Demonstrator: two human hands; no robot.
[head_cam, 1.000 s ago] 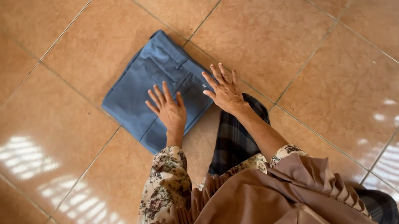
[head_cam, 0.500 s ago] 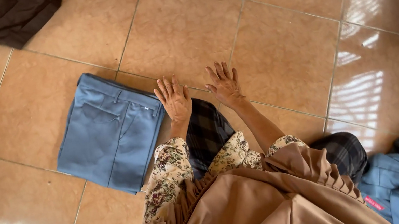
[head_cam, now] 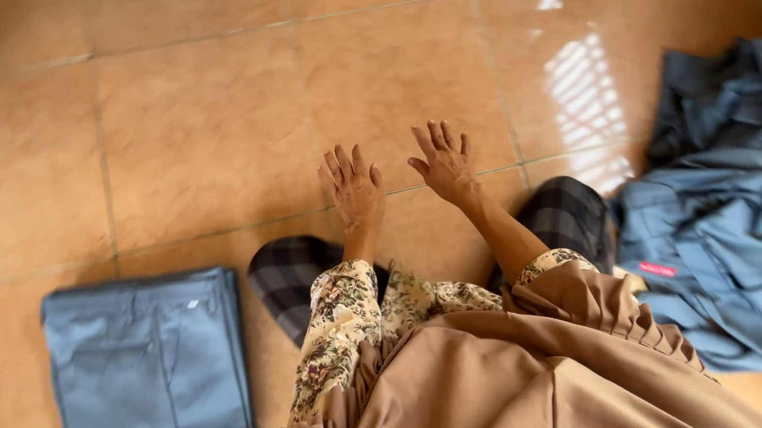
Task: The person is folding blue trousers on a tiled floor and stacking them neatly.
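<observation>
Blue folded trousers (head_cam: 150, 380) lie on the tiled floor (head_cam: 192, 121), long axis running away from the person, well left of the left hand (head_cam: 354, 188), the nearer one. Right hand (head_cam: 445, 162) hovers farther off; both are spread flat, grasping nothing. One folded piece; one crumpled blue heap (head_cam: 743, 206) lies far right of it.

Both arms reach forward from floral sleeves, the forearms bare below the cuffs, and neither hand grips anything. The left hand (head_cam: 354, 188) is held flat, palm down, fingers spread and pointing ahead, above the grout line (head_cam: 207, 233) that crosses the floor in front of the person. The right hand (head_cam: 444, 162) lies just beside it, also open with fingers splayed, reaching slightly farther past that line.
</observation>
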